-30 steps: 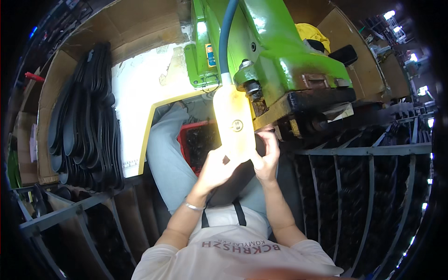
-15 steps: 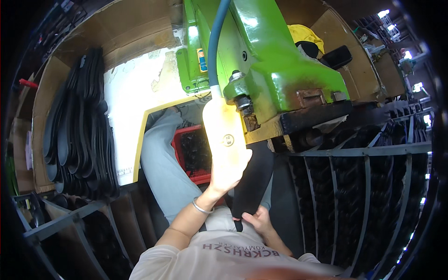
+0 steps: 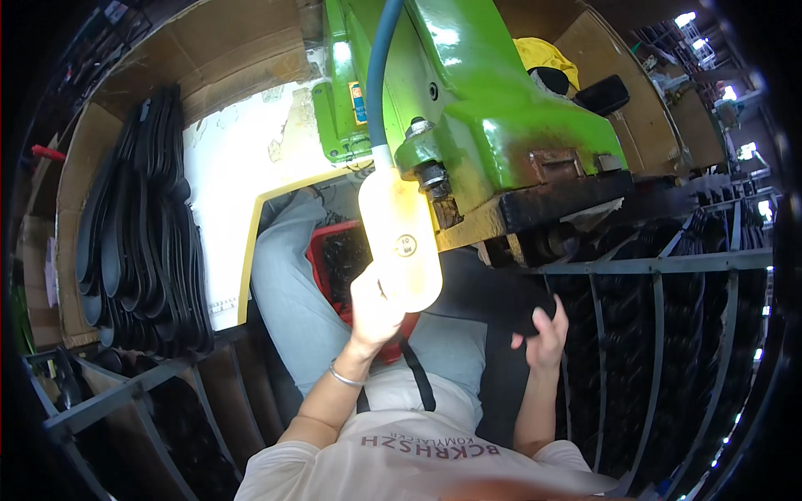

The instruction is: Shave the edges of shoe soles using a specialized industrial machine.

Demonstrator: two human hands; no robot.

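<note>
A long flat black shoe sole (image 3: 489, 294) lies crosswise in front of the green machine (image 3: 493, 100), below its working end. At the sole's right end, my right hand (image 3: 545, 336) has its thumb and fingers closed on the edge. My left hand (image 3: 374, 311), with a bangle at the wrist, reaches up beside the glowing lamp (image 3: 405, 267). The lamp hides its fingers and the sole's left end, so I cannot see whether they touch. A red bin (image 3: 324, 271) with dark scraps sits between my legs, under the machine.
Many black soles (image 3: 142, 234) stand stacked on the white tabletop (image 3: 221, 188) at left, inside a cardboard box (image 3: 242, 50). Metal racks (image 3: 668, 265) full of dark pieces stand at right; another rack (image 3: 125, 392) is at lower left. A yellow cloth (image 3: 543, 58) lies behind the machine.
The sole has swung from pointing toward my body to lying crosswise. My right hand has moved up and to the right with its end; my left hand has shifted slightly left.
</note>
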